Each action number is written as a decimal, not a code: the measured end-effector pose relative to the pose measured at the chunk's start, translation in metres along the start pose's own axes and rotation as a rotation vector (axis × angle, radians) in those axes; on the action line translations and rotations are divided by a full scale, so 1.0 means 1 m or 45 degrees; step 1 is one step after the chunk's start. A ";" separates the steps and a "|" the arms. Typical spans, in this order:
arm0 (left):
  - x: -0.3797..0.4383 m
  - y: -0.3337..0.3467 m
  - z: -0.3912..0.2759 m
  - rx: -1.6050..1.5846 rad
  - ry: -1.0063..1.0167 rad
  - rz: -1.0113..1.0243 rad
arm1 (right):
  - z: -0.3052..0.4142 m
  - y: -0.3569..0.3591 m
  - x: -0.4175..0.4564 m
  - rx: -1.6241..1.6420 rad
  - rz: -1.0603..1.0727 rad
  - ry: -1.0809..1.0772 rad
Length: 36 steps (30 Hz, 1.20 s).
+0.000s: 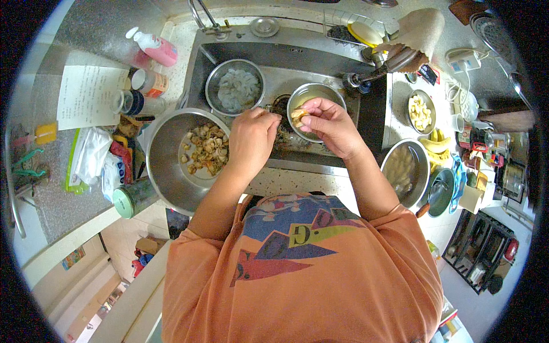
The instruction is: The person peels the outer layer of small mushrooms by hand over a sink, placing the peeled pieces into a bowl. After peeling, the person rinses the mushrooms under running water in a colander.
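Between thumb and fingers, my right hand (332, 126) holds a small orange-brown piece of shellfish meat (299, 115) over a steel bowl of liquid (318, 91) in the sink. My left hand (255, 139) is just left of it, fingertips pinched together above the sink drain (282, 103); whether anything small is between them cannot be told. A steel bowl of peeled shrimp (239, 85) sits in the sink behind the left hand. Beside that hand, a large steel basin (165, 158) stands at the sink's left, with many pieces of shellfish meat (206, 150) inside.
Right of the sink are a bowl of pale chopped pieces (420, 113), a steel pot of water with submerged items (403, 167) and bananas (436, 145). A faucet (214, 28) rises behind the sink. Jars (150, 82), a pink pump bottle (156, 48) and a green-lidded container (128, 202) stand left.
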<state>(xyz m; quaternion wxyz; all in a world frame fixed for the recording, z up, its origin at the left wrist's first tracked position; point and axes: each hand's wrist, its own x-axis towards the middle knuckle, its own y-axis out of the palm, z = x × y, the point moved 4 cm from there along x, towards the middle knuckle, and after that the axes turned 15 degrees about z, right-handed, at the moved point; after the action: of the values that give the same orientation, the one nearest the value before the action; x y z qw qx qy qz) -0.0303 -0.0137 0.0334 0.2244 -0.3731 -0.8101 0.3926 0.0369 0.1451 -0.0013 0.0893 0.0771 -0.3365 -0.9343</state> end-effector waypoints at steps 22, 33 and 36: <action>-0.003 0.027 0.015 -1.998 -0.039 0.133 | 0.008 0.020 0.005 -0.369 0.020 -0.260; 0.004 -0.010 0.000 -0.797 0.105 -0.016 | 0.007 0.024 0.003 -0.807 -0.175 -0.271; 0.006 -0.008 0.004 -0.936 0.013 0.039 | 0.007 0.023 0.004 -0.705 -0.093 -0.228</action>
<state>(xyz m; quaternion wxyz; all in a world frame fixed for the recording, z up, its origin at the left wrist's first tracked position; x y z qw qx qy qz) -0.0405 -0.0140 0.0384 0.0735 -0.4429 -0.8903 0.0767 0.0346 0.1317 0.0185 0.0433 -0.0209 -0.0721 -0.9962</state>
